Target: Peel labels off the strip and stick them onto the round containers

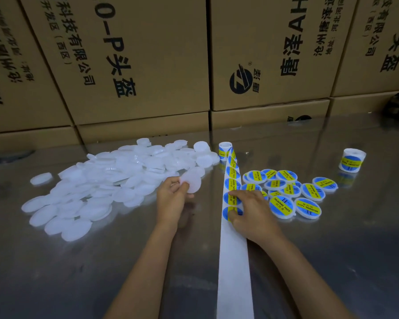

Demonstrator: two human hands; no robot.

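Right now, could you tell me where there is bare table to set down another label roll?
Bare steel lies between the labelled containers and the spare roll, and behind them toward the boxes. Left of the strip, the unlabelled pile crowds everything.

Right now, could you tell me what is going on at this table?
A person is labelling round containers. The left hand holds one blank white container, while the right hand picks at a blue and yellow label on the strip. A heap of unlabelled containers lies to the left, and a group of labelled containers lies to the right. A spare label roll stands further right.
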